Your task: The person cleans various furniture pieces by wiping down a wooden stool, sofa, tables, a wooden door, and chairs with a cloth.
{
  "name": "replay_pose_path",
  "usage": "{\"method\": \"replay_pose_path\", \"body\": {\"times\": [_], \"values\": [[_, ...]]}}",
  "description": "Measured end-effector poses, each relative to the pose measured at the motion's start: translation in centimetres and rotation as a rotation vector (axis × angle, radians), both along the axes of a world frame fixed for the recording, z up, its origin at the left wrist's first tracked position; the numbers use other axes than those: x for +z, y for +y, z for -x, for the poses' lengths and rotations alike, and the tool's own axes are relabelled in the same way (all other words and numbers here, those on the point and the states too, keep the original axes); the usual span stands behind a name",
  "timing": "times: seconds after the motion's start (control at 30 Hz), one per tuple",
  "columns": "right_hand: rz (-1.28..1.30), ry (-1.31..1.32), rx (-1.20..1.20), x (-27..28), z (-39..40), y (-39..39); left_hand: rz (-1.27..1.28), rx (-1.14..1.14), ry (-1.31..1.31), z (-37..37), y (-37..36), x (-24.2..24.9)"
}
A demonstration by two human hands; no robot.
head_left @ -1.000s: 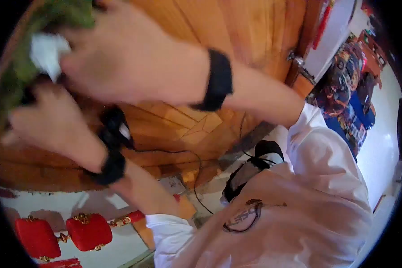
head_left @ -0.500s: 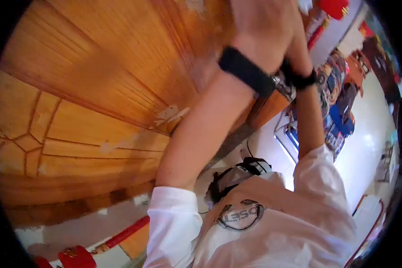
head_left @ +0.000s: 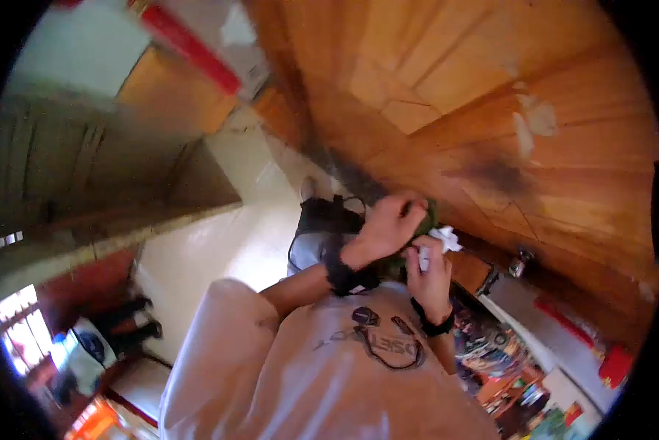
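My left hand, with a black band at the wrist, is closed with curled fingers on a dark green, soft-looking thing. Just below and to the right, my right hand pinches a crumpled white piece, perhaps tissue or cloth. Its wrist also carries a black band. Both hands are close together in front of my waist, and part of the green thing is hidden behind the fingers. A wooden door with worn, pale patches stands just beyond them.
A metal door knob sticks out at the right. Red hanging decorations are at lower right, near a colourful pile. Pale floor spreads to the left, with a barred window at far left.
My hands have come down from high against the wooden door to waist height. The view has turned, so the door is now on the right, and the green and white things have come into sight.
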State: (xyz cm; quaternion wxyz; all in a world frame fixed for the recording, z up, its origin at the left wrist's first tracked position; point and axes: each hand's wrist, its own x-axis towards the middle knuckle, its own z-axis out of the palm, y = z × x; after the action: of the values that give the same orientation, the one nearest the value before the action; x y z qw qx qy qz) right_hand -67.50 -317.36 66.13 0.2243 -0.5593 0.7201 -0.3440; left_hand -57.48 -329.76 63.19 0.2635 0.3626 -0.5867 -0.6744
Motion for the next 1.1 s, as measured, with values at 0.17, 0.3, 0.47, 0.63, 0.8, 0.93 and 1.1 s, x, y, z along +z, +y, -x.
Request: {"method": "replay_pose_path", "body": {"times": [0.17,0.3,0.47,0.63,0.8,0.93,1.1], "values": [[-0.109,-0.054,0.626,2.6,-1.3,-5.4,-0.039,0.453,-0.058,-9.3,0.9,4.7],[-0.14,0.009,1.105,4.5,-5.1,-10.5,-0.036,0.849,-0.091,-16.0,5.1,5.6],[-0.303,-0.222,1.379,2.9,-12.4,-13.7,-0.16,1.237,-0.197,-22.8,14.9,4.3],[-0.602,-0.08,1.554,-1.5,-19.9,-22.6,-0.245,1.478,-0.272,-28.4,19.0,1.6],[-0.065,0.093,1.309,-7.1,-19.9,-27.5,-0.135,1.52,-0.317,-28.7,19.4,1.4],[-0.064,0.063,1.05,-7.9,-20.2,-26.9,-0.158,1.454,-0.187,-30.0,14.9,1.0],[-0.458,-0.307,1.335,-3.5,-29.6,-23.8,-0.096,1.107,-0.149,-37.1,3.8,0.6]]}}
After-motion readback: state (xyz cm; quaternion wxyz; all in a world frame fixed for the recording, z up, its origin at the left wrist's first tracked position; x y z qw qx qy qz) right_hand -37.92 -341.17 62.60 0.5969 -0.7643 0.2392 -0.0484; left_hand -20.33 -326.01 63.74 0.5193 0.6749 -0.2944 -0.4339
